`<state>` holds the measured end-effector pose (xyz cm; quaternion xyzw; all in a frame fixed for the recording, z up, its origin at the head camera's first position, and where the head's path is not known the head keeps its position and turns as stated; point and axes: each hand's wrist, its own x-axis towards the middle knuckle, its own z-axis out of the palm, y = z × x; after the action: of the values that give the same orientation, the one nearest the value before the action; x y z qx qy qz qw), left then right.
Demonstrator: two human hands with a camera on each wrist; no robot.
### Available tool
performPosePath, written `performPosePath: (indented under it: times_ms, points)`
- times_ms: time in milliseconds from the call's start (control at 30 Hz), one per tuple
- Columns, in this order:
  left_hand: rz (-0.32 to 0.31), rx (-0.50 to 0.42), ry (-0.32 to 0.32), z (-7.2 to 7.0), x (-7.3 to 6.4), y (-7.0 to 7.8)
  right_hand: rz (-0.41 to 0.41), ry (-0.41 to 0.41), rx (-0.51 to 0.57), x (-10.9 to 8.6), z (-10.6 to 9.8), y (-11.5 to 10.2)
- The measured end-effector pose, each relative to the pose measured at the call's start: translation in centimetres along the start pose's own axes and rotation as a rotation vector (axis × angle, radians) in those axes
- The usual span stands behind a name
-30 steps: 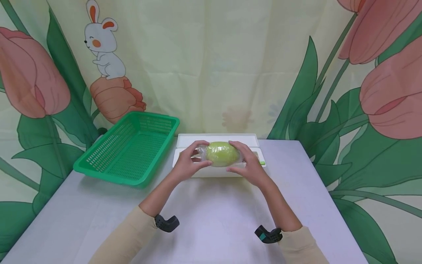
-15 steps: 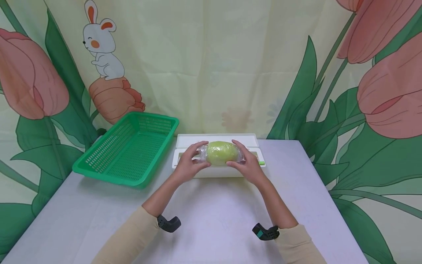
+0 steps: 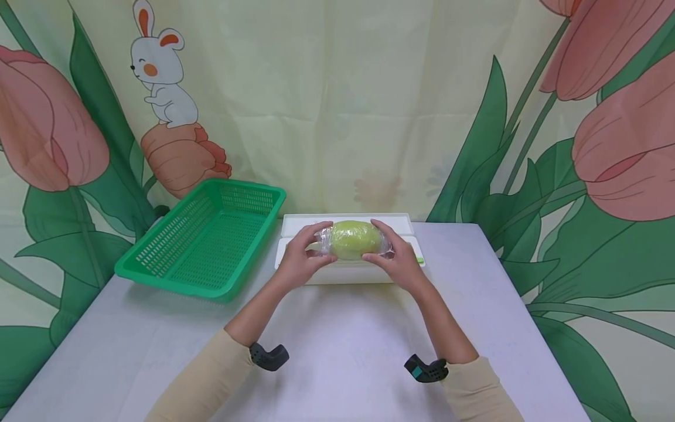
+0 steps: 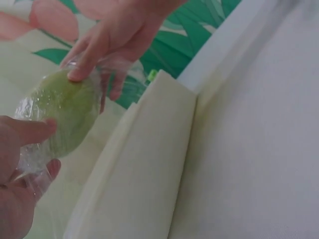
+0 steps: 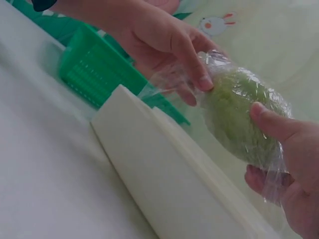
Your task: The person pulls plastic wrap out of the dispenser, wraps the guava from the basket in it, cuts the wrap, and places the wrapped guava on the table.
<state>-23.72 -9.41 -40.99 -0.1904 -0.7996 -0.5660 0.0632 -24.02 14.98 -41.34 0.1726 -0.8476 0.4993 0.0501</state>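
A pale green oval fruit (image 3: 354,240), wrapped in clear cling film, is held up between both hands. My left hand (image 3: 302,255) grips its left end, thumb in front and fingers behind. At the other end my right hand (image 3: 399,261) holds it the same way. Loose film (image 5: 274,186) bunches at the ends of the fruit, as the right wrist view shows. Just below and behind the fruit stands a long white box (image 3: 348,275) with its lid (image 3: 300,221) raised. Fruit and hands hide much of the box's inside.
A green perforated plastic basket (image 3: 205,252) stands at the left back of the table, with nothing in it. The white tabletop (image 3: 337,351) reaches back to a printed curtain (image 3: 379,105). A small bright green piece (image 3: 420,260) sits at the box's right end.
The wrapped fruit has risen slightly. My right thumb has come up against the fruit's front, and the right fingers have shifted a little toward its right end.
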Motion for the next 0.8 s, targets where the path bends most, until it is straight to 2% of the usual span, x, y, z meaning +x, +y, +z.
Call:
performPosePath:
  times_ms: [300,800]
  points:
    - [0.067,0.021,0.037,0.0,-0.2,0.8,-0.025,0.011,-0.002,0.0,-0.3,-0.9]
    - [0.132,0.023,0.063,-0.5,-0.4,2.4,-0.083,0.027,-0.001,-0.2,-1.1,-2.2]
